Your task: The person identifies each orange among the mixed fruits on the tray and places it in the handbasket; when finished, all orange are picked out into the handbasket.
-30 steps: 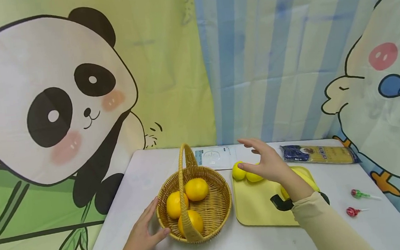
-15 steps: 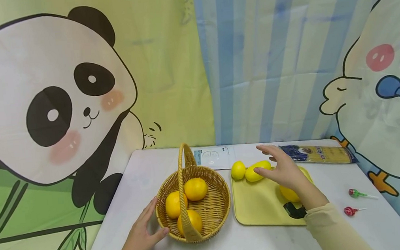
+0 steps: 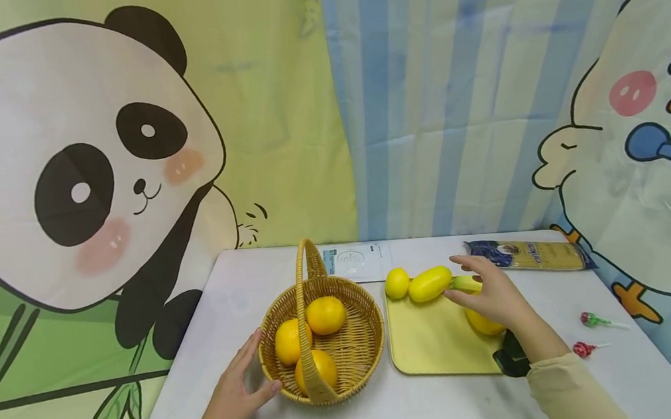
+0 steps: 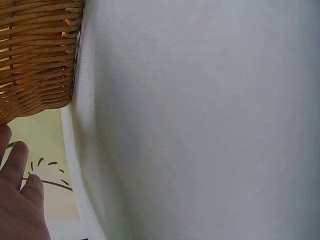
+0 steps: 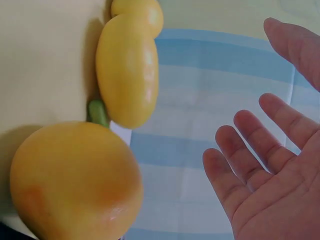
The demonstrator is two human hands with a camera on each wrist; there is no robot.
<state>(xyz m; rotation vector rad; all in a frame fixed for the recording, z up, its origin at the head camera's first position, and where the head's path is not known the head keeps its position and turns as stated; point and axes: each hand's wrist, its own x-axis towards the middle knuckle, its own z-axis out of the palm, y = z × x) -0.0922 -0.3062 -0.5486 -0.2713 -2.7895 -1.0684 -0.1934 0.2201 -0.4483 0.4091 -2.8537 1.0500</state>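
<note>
A wicker basket (image 3: 360,355) with a tall handle holds three round orange-yellow fruits (image 3: 327,315). My left hand (image 3: 232,397) rests against its left side, fingers extended and thumb near the front rim; in the left wrist view the fingers reach the woven wall (image 4: 37,60). Over the right part of the yellow tray (image 3: 434,347) hovers my right hand (image 3: 493,294), fingers spread, holding nothing. About it lie a small yellow fruit (image 3: 397,283), an elongated yellow fruit (image 3: 430,284), a partly hidden banana (image 3: 465,284) and a round orange-yellow fruit (image 5: 75,180).
Behind the tray lies a packet of pasta (image 3: 534,255). A flat white and blue packet (image 3: 355,264) lies behind the basket. Two lollipops, one green and red (image 3: 597,320), one red (image 3: 584,349), lie at the right. Printed cloth hangs behind the white table (image 3: 425,414).
My right hand has moved right and slightly down over the tray, uncovering the elongated yellow fruit and the banana's tip. My left hand stays at the basket.
</note>
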